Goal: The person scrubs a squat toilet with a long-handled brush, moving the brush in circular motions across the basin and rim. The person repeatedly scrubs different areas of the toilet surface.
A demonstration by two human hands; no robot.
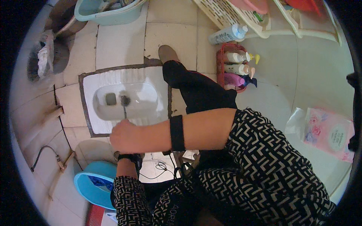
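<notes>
My right hand [124,136] grips the handle of a toilet brush [125,101]. The brush's dark head rests in the bowl of a white ceramic squat toilet [147,111], just right of the drain opening in the picture. My left forearm comes up from below, with a dark band at the wrist; the left hand is hidden behind the right hand, so what it does cannot be told. A black band circles my right forearm. The squat toilet is set into the tiled floor, with one shoe beside its upper right corner.
Blue basin [96,195] lower left; pale green tub [113,18] at top. Red basket [220,67] with pump bottles, a bottle [226,35] and a cream plastic rack [263,32] to the right. Pink tissue pack [325,132] far right; plastic bag [45,60] upper left. Cable [161,166] on the floor.
</notes>
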